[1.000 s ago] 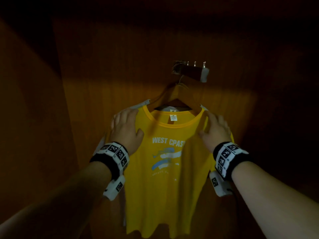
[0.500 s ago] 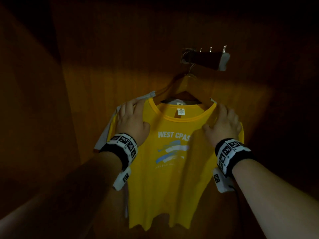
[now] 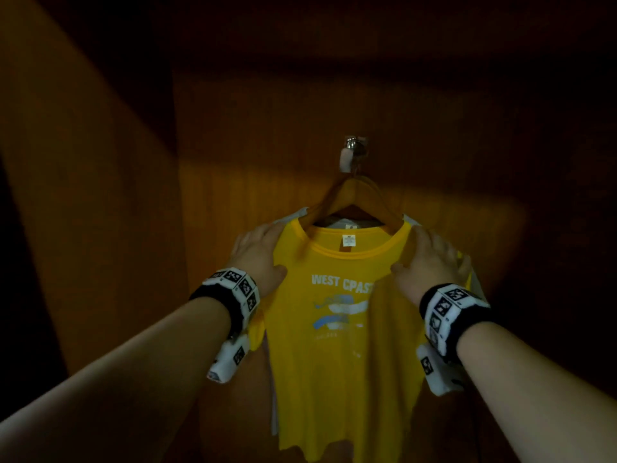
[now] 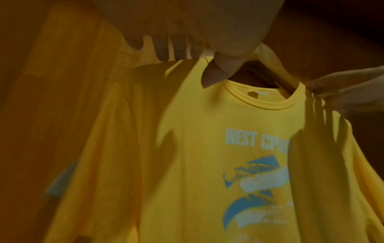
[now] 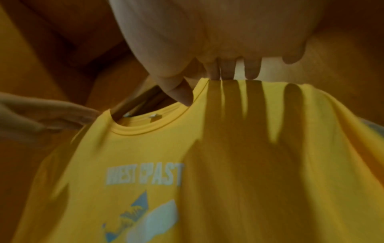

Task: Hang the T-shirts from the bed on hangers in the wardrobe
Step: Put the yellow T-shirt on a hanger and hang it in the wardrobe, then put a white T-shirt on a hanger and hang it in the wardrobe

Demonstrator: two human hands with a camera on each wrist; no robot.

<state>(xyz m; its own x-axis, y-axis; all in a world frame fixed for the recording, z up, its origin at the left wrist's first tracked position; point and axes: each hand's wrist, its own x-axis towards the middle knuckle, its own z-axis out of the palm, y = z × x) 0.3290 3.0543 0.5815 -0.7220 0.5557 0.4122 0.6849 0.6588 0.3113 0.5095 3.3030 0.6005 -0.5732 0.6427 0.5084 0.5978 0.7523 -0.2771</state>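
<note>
A yellow T-shirt (image 3: 334,345) printed "WEST CPAST" hangs on a wooden hanger (image 3: 354,195) from a metal rail end (image 3: 354,152) inside the wardrobe. My left hand (image 3: 257,252) lies on its left shoulder, fingers straight over the top edge and thumb spread in front. My right hand (image 3: 430,262) lies the same way on the right shoulder. In the left wrist view the left hand's fingertips (image 4: 182,54) touch the shoulder seam of the T-shirt (image 4: 207,164). In the right wrist view my thumb (image 5: 182,97) touches the collar of the T-shirt (image 5: 145,164).
A pale garment (image 3: 293,215) hangs right behind the yellow one, showing only at the shoulders. The wardrobe's wooden back panel (image 3: 250,195) is close behind, and a side wall (image 3: 83,195) stands at the left. The upper part is dark.
Both hands stay on the shirt's shoulders. The view has swung, so the rail now shows end-on and the shirt sits further right in the frame.
</note>
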